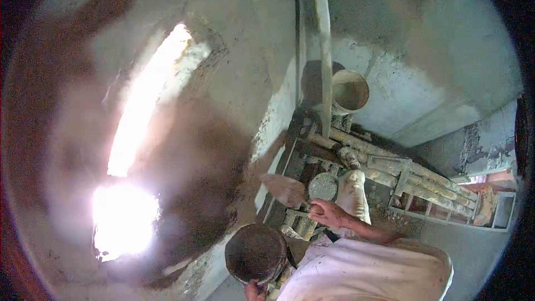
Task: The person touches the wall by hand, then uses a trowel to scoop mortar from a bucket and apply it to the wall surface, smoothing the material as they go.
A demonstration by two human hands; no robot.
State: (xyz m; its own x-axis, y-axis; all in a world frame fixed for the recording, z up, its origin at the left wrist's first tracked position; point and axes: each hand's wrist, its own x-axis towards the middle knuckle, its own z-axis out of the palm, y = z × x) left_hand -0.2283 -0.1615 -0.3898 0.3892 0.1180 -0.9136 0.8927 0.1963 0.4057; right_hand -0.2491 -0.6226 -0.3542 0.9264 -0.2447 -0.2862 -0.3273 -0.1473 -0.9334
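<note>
- Both my hands are busy at the lower middle of the frame.
- My right hand (329,213) reaches forward from my white sleeve with its fingers clamped round the handle of a trowel (285,189). The flat, pointed blade is crusted with mortar and sits left of the hand.
- My left hand (254,290) is cut off by the bottom edge. Its fingers grip the rim of a round, dark metal pan (256,252), just below the trowel.
- Rough grey plaster wall (251,50) fills the upper frame.
- A pale bucket (349,90) sits above a splattered wooden scaffold (412,178) at right.
</note>
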